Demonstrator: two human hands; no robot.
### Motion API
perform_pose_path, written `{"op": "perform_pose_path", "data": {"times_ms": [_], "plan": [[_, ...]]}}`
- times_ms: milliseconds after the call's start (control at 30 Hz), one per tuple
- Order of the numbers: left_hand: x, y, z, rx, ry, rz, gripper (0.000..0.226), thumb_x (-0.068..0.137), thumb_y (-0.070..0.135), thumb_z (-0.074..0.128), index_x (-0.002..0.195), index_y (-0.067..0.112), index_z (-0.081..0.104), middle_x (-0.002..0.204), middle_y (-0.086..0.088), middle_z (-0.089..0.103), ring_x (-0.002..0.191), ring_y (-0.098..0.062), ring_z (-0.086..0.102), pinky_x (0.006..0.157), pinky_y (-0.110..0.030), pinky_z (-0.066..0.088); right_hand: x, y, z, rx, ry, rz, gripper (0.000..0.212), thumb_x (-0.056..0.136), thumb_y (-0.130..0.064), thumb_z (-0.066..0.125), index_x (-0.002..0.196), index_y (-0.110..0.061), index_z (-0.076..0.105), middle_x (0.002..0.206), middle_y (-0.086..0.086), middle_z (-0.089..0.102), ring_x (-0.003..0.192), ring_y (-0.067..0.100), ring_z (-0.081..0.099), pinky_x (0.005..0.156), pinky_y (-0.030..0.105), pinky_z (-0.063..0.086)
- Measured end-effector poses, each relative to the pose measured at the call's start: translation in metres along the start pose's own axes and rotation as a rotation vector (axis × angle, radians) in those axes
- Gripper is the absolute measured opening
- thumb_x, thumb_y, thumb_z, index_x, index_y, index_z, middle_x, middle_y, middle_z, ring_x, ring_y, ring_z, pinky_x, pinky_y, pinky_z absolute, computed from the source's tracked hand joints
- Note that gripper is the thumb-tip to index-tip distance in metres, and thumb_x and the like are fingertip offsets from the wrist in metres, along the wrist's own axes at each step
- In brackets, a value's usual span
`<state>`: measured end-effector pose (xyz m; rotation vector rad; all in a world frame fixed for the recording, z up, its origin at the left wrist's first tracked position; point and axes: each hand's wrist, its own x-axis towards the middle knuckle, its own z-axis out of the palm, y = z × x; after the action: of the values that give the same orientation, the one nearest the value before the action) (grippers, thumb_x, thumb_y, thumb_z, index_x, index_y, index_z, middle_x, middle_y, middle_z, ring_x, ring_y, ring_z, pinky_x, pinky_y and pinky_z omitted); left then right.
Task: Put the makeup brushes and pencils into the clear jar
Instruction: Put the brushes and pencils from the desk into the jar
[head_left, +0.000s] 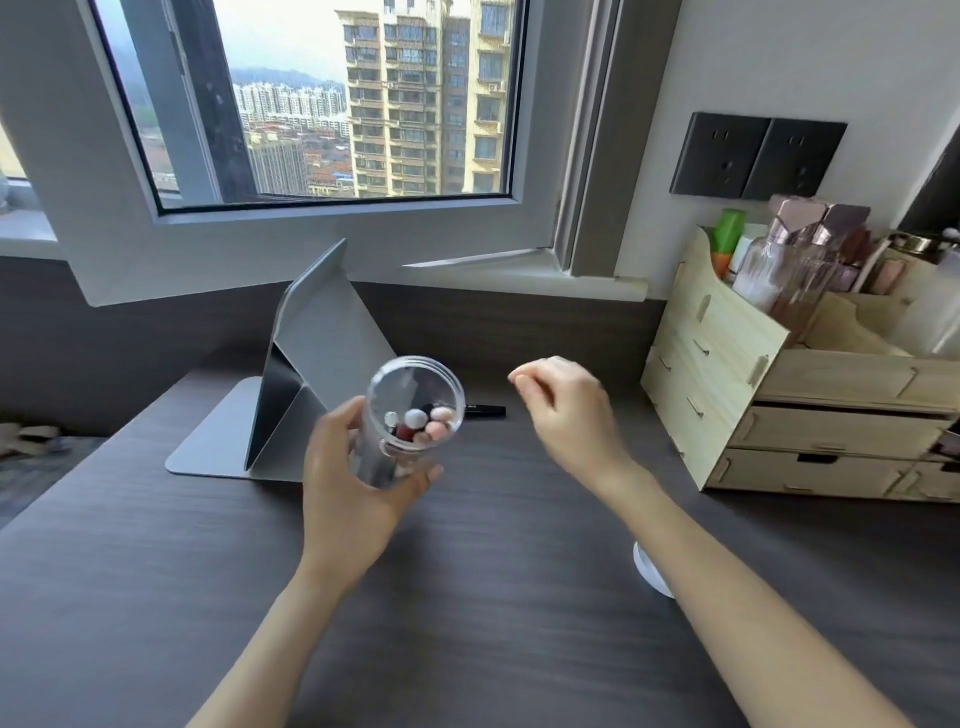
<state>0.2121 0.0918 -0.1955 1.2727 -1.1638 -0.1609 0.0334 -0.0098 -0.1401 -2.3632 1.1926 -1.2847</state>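
Observation:
My left hand (348, 478) grips the clear jar (410, 415) around its lower part and holds it above the dark desk, its mouth tilted toward me. Inside the jar stand several brushes and pencils (423, 422), their rounded ends showing white, pink, red and black. A black pencil (485, 410) lies on the desk just behind the jar, partly hidden by it. My right hand (563, 410) hovers to the right of the jar, fingers loosely curled, with nothing in it.
A grey folded tablet stand (291, 389) sits left of the jar. A wooden drawer organiser (779, 395) with bottles stands at the right. A white round lid (647, 569) lies under my right forearm. The window sill runs behind.

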Motion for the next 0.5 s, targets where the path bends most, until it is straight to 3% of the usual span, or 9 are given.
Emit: {"op": "perform_pose_path", "data": {"times_ms": [100, 200, 367, 500], "plan": [[0.001, 0.004, -0.002, -0.108, 0.016, -0.062, 0.076, 0.053, 0.007, 0.088, 0.105, 0.042, 0.045, 0.111, 0.011, 0.057, 0.095, 0.0, 0.058, 0.084, -0.023, 0.05, 0.017, 0.034, 0.052, -0.196, -0.306, 0.101, 0.029, 0.096, -0.016, 0.048, 0.117, -0.004, 0.063, 0.119, 0.016, 0.064, 0.11, 0.036, 0.053, 0.097, 0.037, 0.039], [0.002, 0.006, -0.003, -0.13, 0.028, -0.077, 0.074, 0.055, 0.002, 0.086, 0.105, 0.039, 0.046, 0.11, 0.017, 0.056, 0.091, 0.007, 0.057, 0.078, -0.011, 0.047, 0.026, 0.05, 0.087, -0.383, -0.44, 0.127, 0.034, 0.099, -0.019, 0.041, 0.128, -0.004, 0.05, 0.131, 0.013, 0.054, 0.118, 0.037, 0.044, 0.099, 0.042, 0.038], [0.001, 0.008, -0.003, -0.139, 0.033, -0.092, 0.074, 0.054, 0.004, 0.086, 0.107, 0.036, 0.047, 0.115, 0.008, 0.056, 0.094, 0.001, 0.057, 0.081, -0.015, 0.047, 0.032, 0.058, 0.1, -0.672, -0.424, -0.005, 0.03, 0.098, -0.021, 0.042, 0.117, -0.007, 0.059, 0.123, 0.013, 0.055, 0.115, 0.034, 0.045, 0.091, 0.039, 0.039], [0.001, 0.008, -0.003, -0.135, 0.026, -0.087, 0.075, 0.054, 0.006, 0.087, 0.115, 0.024, 0.048, 0.119, 0.001, 0.056, 0.099, -0.008, 0.058, 0.085, -0.023, 0.049, 0.022, 0.055, 0.078, -0.494, -0.351, 0.069, 0.028, 0.096, -0.025, 0.048, 0.114, -0.01, 0.061, 0.12, 0.01, 0.058, 0.114, 0.032, 0.05, 0.088, 0.038, 0.042]]}}
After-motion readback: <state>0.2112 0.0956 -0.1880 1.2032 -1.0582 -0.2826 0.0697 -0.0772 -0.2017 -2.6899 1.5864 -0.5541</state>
